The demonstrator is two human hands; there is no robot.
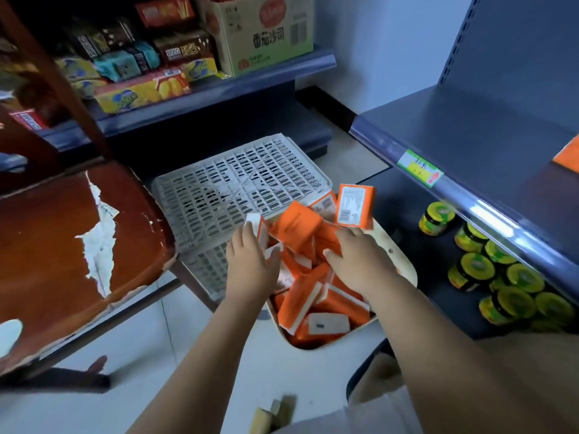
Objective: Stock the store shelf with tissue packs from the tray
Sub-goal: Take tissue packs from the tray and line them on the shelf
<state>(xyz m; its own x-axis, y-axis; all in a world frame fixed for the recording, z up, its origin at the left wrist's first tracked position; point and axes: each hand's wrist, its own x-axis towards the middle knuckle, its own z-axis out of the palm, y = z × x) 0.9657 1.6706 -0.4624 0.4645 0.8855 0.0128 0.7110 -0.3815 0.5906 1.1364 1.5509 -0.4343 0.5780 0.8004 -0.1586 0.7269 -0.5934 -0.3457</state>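
**Stocking is only beginning: the tray is still full**

In the head view, the person is reaching with both arms down into the tray [407, 270], which is lying on the floor just beside the shelf [470, 130]. The tissue packs [300, 230] are lying in it in a loose orange heap. The left hand [250, 261] is resting on the heap with fingers nearly straight and thumb spread, holding nothing. The right hand [360, 264] is bending its fingers into the heap near one upright pack [355, 209]; I cannot tell if it is gripping any pack. On the shelf only one orange pack [568, 153] is showing, at the picture's edge. So I am judging that almost all the work is remaining, since many packs are waiting in the tray
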